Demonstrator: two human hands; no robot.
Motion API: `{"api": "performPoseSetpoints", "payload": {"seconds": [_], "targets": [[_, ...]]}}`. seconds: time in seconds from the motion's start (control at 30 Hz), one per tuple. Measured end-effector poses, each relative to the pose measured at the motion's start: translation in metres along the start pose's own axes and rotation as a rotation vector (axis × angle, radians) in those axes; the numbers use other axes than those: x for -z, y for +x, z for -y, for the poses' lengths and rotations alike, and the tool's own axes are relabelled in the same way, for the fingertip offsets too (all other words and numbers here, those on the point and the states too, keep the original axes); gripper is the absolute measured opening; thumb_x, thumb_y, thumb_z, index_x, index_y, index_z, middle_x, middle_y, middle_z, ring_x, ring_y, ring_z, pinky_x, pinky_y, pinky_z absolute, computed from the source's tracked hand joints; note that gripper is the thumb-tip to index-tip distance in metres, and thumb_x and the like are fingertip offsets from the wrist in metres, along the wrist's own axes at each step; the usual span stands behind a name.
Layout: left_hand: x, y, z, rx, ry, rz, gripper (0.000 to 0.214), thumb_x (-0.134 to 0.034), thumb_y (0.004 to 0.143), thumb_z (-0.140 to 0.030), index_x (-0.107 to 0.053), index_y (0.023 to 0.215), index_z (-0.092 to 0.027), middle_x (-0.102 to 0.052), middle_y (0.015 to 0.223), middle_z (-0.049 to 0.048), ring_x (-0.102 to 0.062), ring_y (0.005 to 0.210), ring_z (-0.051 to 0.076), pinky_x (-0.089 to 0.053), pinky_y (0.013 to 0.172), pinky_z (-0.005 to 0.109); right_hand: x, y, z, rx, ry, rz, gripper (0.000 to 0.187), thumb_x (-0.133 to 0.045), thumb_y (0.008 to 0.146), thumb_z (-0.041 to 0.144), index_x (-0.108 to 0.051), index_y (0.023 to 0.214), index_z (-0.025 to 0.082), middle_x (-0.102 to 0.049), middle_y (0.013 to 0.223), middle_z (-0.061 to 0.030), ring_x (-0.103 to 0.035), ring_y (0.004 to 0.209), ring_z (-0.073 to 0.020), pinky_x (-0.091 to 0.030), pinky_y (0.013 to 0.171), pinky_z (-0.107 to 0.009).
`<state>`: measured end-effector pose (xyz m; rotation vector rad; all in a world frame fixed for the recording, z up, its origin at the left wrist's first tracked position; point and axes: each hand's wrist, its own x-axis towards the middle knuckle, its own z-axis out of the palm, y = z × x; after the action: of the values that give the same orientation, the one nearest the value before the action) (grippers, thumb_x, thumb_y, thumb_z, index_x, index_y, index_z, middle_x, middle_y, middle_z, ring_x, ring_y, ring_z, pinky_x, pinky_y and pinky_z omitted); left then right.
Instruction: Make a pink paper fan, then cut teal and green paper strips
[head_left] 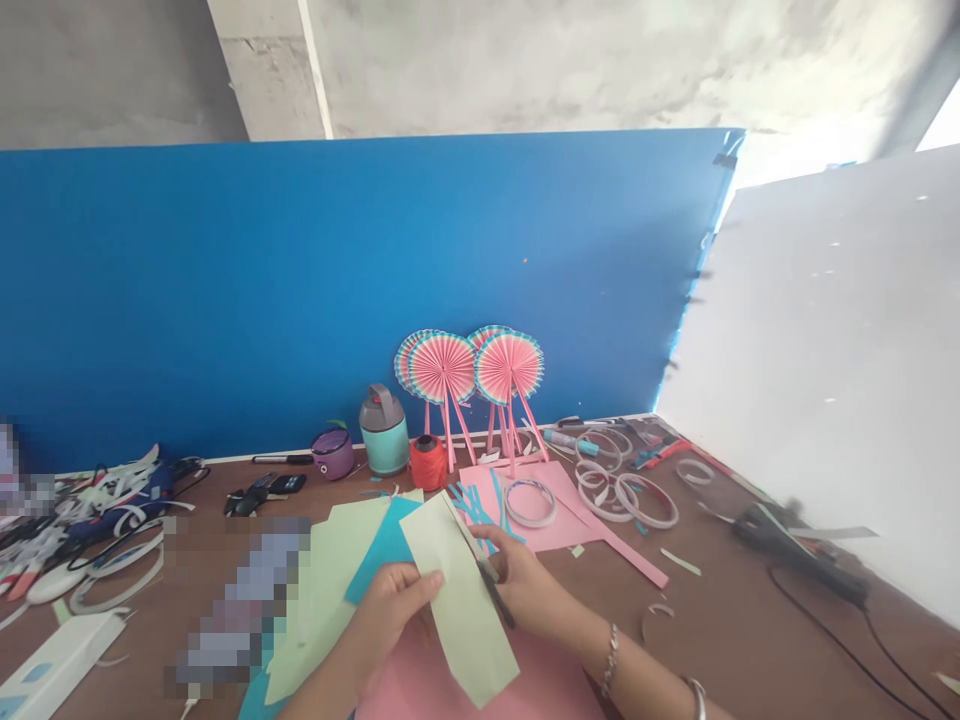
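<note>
My left hand (pixel 396 606) is closed on a strip of pale green paper (pixel 471 622), thumb on top, and holds it tilted above the table. My right hand (pixel 526 588) grips a pair of scissors (pixel 487 572) whose blades lie along the paper's right edge. The fingers partly hide the scissors' handles. Under the hands is a pink sheet (pixel 480 692). Just left of them, a blue sheet (pixel 382 548) overlaps larger pale green sheets (pixel 324 580).
Pink round paper fans (pixel 442 368) stand against the blue partition (pixel 300 290). A turquoise flask (pixel 385 442), purple pot (pixel 332 455) and red item (pixel 428 464) line the back. Tape rings (pixel 646 500) and a glue gun (pixel 799 555) lie right; cables (pixel 112 510) pile left.
</note>
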<state>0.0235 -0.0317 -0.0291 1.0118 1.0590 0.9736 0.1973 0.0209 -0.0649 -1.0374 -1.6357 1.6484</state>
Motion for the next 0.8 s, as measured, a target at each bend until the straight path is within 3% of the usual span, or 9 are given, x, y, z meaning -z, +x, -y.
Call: {"api": "performPoseSetpoints", "payload": {"seconds": [0.37,0.8], "targets": [[0.002,0.001,0.001,-0.01,-0.012,-0.015,0.04,-0.068,0.065,-0.051,-0.074,0.066,-0.012,-0.073,0.064,0.0093,-0.065,0.063,0.024,-0.046,0.068,0.033,-0.002,-0.002,0.009,-0.041,-0.019,-0.062,0.057,-0.06,0.063,0.013,-0.043,0.117,0.016,-0.033,0.042,0.0152,-0.031,0.032,-0.0044,-0.025,0.033,-0.016],[0.0,0.001,0.001,-0.014,-0.031,-0.015,0.042,-0.068,0.064,-0.054,-0.074,0.067,-0.012,-0.073,0.065,0.0097,-0.065,0.064,0.025,-0.045,0.069,0.034,-0.003,-0.003,0.012,-0.044,0.027,-0.04,0.056,-0.056,0.06,0.01,-0.045,0.114,0.016,-0.036,0.039,0.0156,-0.031,0.031,-0.0049,-0.024,0.033,-0.016]]}}
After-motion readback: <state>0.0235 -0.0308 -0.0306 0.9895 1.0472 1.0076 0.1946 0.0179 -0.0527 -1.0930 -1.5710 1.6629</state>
